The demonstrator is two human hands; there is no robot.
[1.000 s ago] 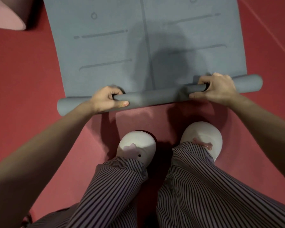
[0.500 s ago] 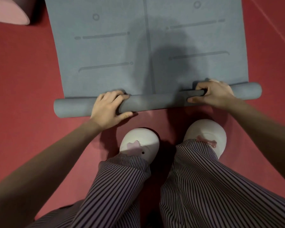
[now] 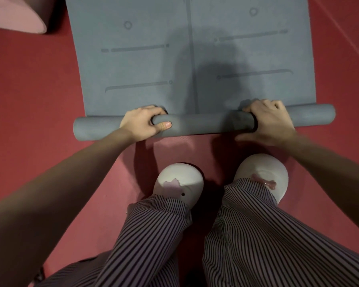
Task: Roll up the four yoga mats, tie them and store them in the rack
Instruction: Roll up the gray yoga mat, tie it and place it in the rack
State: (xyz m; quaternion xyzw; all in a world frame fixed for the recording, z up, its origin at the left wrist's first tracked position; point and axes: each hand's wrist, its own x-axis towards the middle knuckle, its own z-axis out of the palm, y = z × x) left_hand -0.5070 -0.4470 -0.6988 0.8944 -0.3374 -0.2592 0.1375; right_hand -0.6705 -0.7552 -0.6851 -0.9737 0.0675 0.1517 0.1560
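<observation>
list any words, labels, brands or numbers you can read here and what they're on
None: no words, brands or numbers are readable anywhere.
The grey yoga mat carries only printed guide lines and small circles, no letters.
The white shoes carry pink charms, no text.

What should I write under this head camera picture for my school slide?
Both hands, left and right, grip the rolled end of a grey yoga mat.

A red floor (image 3: 29, 121) carries a grey yoga mat (image 3: 143, 65), flat toward the far side, its near end wound into a roll (image 3: 205, 123) lying left to right. A pink object (image 3: 15, 15) sits far left, apart from the mat. Two white shoes (image 3: 180, 179) stand on the near side of the roll.
</observation>
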